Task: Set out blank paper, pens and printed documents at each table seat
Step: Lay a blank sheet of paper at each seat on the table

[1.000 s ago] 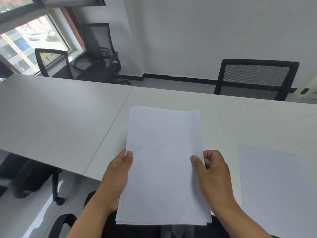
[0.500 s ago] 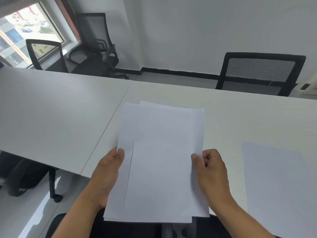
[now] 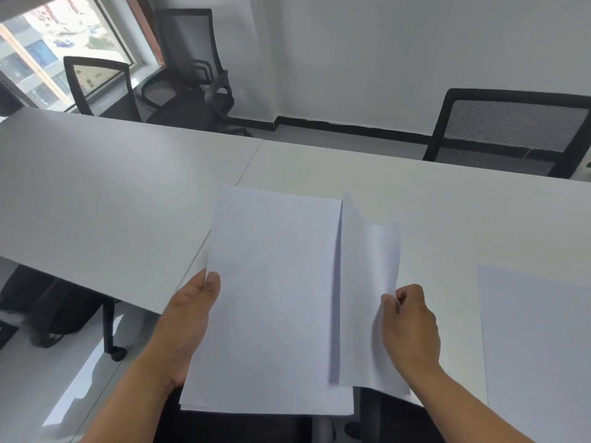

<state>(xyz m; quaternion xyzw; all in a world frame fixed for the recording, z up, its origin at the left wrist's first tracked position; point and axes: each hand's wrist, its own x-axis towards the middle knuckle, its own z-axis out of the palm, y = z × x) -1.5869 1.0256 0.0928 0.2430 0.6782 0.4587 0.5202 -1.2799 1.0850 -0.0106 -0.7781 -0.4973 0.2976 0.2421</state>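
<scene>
A stack of blank white paper [image 3: 271, 298] hangs over the near edge of the white table [image 3: 447, 212]. My left hand [image 3: 188, 318] grips the stack at its left edge, thumb on top. My right hand [image 3: 409, 324] pinches the right edge of a single sheet [image 3: 367, 298], which is lifted and slid to the right off the stack, its left side tilted up. Another blank sheet [image 3: 537, 340] lies flat on the table to the right. No pens or printed documents are visible.
A second white table [image 3: 96, 199] joins on the left. A black mesh chair [image 3: 511, 132] stands across the table at the right; two more black chairs [image 3: 188, 78] stand by the window at the far left. A chair base [image 3: 64, 314] sits under the left table.
The top sheet has separated from the stack: my right hand has drawn it to the right and raised it, while my left hand keeps the rest of the stack in place.
</scene>
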